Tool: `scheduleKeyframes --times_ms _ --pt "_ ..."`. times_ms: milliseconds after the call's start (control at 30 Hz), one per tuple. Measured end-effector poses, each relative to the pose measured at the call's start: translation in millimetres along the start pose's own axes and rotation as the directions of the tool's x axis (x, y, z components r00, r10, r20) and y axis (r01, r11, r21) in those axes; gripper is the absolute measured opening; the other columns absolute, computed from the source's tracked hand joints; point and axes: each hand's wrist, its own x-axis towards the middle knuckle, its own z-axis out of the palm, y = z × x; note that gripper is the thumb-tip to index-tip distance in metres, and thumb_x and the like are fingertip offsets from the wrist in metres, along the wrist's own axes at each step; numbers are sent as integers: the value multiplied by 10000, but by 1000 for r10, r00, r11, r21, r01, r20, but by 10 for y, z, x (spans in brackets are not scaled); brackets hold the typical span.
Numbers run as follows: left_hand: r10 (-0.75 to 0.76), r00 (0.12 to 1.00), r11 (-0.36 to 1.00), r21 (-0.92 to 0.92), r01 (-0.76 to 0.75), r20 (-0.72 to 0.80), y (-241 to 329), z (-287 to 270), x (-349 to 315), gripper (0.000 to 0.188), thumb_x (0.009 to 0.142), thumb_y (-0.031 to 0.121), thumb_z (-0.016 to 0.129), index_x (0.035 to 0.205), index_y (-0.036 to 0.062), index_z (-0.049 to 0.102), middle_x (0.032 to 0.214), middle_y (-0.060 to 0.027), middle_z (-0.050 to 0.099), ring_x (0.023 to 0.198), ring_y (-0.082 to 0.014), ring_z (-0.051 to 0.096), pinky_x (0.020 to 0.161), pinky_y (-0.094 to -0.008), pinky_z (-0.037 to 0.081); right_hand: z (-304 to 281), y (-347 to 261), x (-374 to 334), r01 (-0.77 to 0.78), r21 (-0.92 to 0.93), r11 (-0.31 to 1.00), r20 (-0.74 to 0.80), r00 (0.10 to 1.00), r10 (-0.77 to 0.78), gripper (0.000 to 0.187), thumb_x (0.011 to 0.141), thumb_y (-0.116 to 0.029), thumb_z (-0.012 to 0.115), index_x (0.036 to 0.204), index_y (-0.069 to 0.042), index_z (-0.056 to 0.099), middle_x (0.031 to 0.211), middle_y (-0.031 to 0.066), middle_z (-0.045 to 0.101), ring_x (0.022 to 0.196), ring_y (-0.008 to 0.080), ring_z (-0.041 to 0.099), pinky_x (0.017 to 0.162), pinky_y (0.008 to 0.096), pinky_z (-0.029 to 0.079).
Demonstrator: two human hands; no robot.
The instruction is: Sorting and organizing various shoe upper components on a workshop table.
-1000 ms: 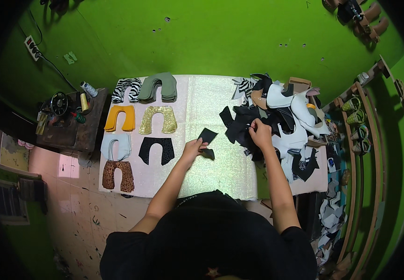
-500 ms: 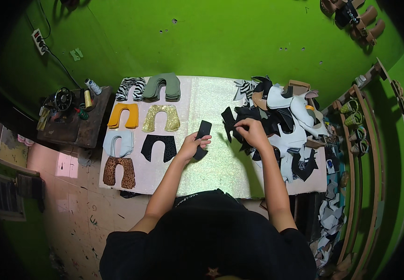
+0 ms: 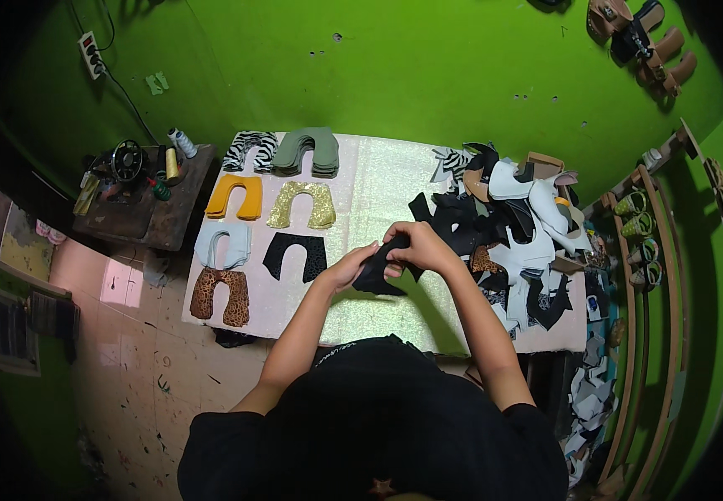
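Note:
Black U-shaped cut pieces (image 3: 376, 279) are in my two hands above the middle of the table. My left hand (image 3: 350, 268) grips them at their left side, its fingers partly hidden behind the material. From the right, my right hand (image 3: 420, 249) pinches the black material, with thumb and fingertips curled in. To the left lie stacks of U-shaped cut pieces: zebra-print (image 3: 250, 152), olive green (image 3: 308, 154), orange (image 3: 235, 197), gold glitter (image 3: 302, 205), pale grey (image 3: 222, 245), black textured (image 3: 296, 256) and leopard-print (image 3: 219, 296). Beside my right hand is a heap of mixed cut pieces (image 3: 512, 238).
The table (image 3: 378, 167) has a shiny pale cover and stands against a green wall. At the left is a sewing machine (image 3: 130, 161) with thread cones (image 3: 182, 144). Sandals hang on a wooden rack (image 3: 666, 275) at the right. Scraps (image 3: 591, 392) lie below the table.
My right hand has moved left from the heap to my left hand, bringing black material with it. Both hands now hold black pieces together. The view has shifted slightly.

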Motion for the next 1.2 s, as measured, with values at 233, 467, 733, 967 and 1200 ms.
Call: scheduleKeyframes --times_ms 233,467,733,967,1200 --pt "79 995 996 31 -81 66 -13 -69 -132 369 902 249 399 1112 -50 453 1010 -154 563 922 -210 579 874 -312 447 216 32 59 -7 103 995 -52 999 12 193 636 -57 692 801 -9 604 672 122 618 614 190 606 596 290 468" --pt "100 994 994 -50 -98 50 7 -64 -262 280 869 150 455 1096 -13 434 889 -76 541 889 -186 573 844 -300 448 341 10 100 -35 172 984 -139 988 60 183 653 -77 698 793 -9 602 689 87 620 646 151 593 620 276 466" --pt "82 994 990 125 -72 -77 57 -100 -399 149 887 101 428 1017 33 455 791 -33 532 740 -139 565 719 -260 457 445 50 136 64 67 996 -181 982 -51 341 640 -111 702 943 -30 567 914 153 562 857 264 568 750 327 445" --pt "157 892 987 99 -127 -423 -16 -302 -487 212 884 32 395 1094 22 364 870 -97 553 770 -173 588 680 -262 477 753 63 105 190 -69 979 -235 951 -201 485 609 -128 595 1079 -59 498 1045 164 439 1017 342 424 908 404 343" --pt "93 734 950 -162 -269 -673 -72 -441 -570 883 769 -152 366 1314 244 -205 1050 -154 458 938 -234 549 822 -363 478 1473 -205 119 205 -190 960 -233 941 -247 680 590 -145 686 1189 -27 388 1029 205 442 992 364 463 848 431 396"
